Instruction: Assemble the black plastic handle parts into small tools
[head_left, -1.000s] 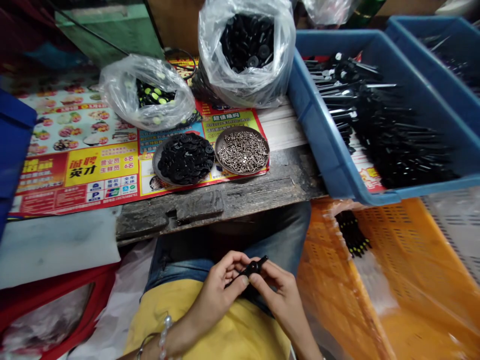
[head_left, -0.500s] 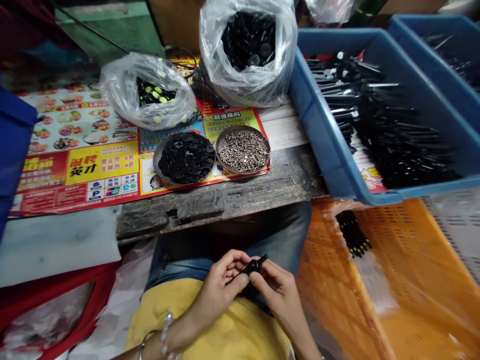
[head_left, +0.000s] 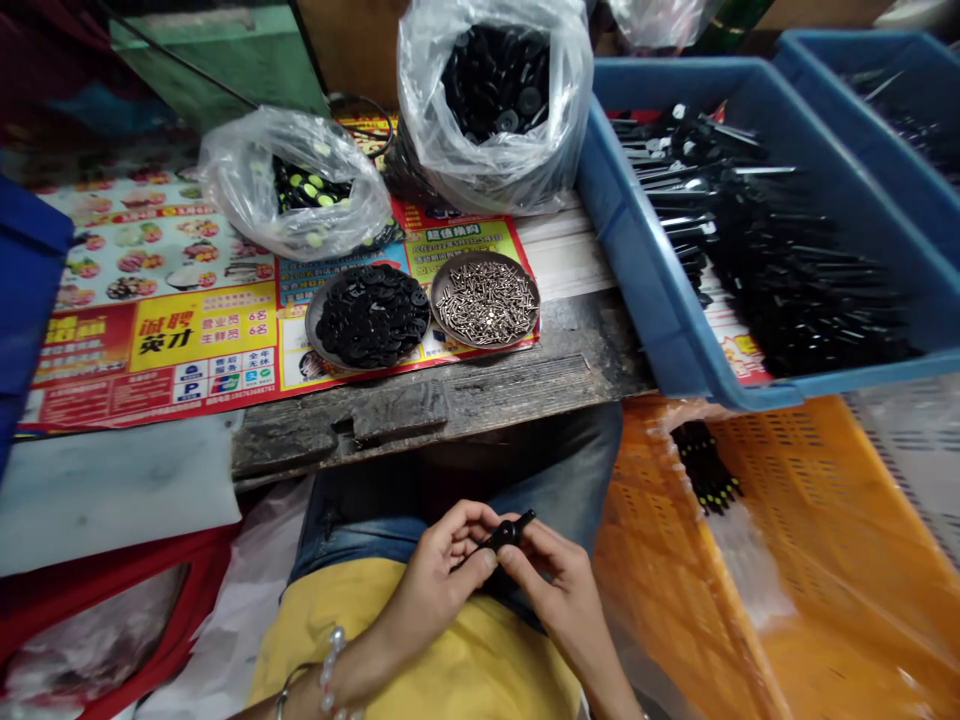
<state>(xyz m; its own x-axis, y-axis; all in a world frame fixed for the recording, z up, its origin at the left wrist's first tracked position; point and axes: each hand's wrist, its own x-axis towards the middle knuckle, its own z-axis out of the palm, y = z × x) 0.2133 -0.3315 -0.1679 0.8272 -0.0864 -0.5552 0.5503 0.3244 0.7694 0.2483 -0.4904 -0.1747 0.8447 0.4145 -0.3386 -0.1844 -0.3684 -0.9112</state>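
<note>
Over my lap, my left hand (head_left: 442, 570) and my right hand (head_left: 551, 580) meet on one small black plastic part (head_left: 508, 532). Both hands pinch it with closed fingers, the left from the left side, the right from below and the right. A thin black stem of the part runs down between my fingers. On the bench ahead lie a round dish of black discs (head_left: 371, 315) and a round dish of small silver screws (head_left: 485, 298).
Two clear bags stand at the back, one with black and yellow-green pieces (head_left: 296, 185), one with black discs (head_left: 495, 90). A blue crate (head_left: 645, 270) of long black parts sits at right, an orange crate (head_left: 810, 540) below it. A printed poster (head_left: 150, 330) covers the bench.
</note>
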